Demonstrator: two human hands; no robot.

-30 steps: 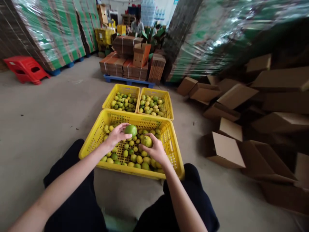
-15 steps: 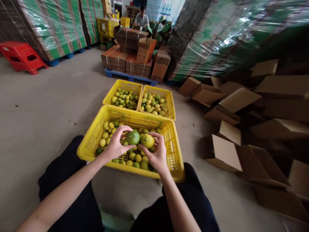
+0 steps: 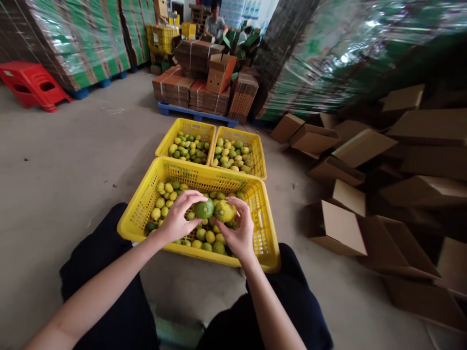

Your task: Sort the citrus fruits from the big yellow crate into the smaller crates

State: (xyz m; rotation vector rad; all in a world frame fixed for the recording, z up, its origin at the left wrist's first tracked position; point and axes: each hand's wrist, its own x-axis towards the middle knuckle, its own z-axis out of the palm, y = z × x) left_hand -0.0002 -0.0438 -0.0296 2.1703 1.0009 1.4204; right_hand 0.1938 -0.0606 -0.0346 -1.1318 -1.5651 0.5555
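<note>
My left hand (image 3: 181,218) grips a green lemon (image 3: 204,208) between thumb and fingers. A yellow lemon (image 3: 224,211) with a greenish tint is pinched in my right hand (image 3: 239,228). The two fruits are held side by side, almost touching, above a large yellow crate (image 3: 269,238) between my knees. Loose yellow and green lemons (image 3: 159,202) lie in that crate, partly hidden by my hands. Two more yellow crates, one at the left (image 3: 166,141) and one at the right (image 3: 260,155), stand just beyond it with similar fruit inside.
Cardboard boxes (image 3: 343,226) are heaped on the floor at the right. Bundled flat cartons (image 3: 175,87) rest on a blue pallet (image 3: 197,115) ahead. A red stool (image 3: 34,85) and wrapped stacks (image 3: 83,39) stand at the left. A person (image 3: 215,26) is at the back.
Both fruits have shifted slightly to the right in view, and the yellow lemon has turned a little in my right hand. The person at the back has changed posture.
</note>
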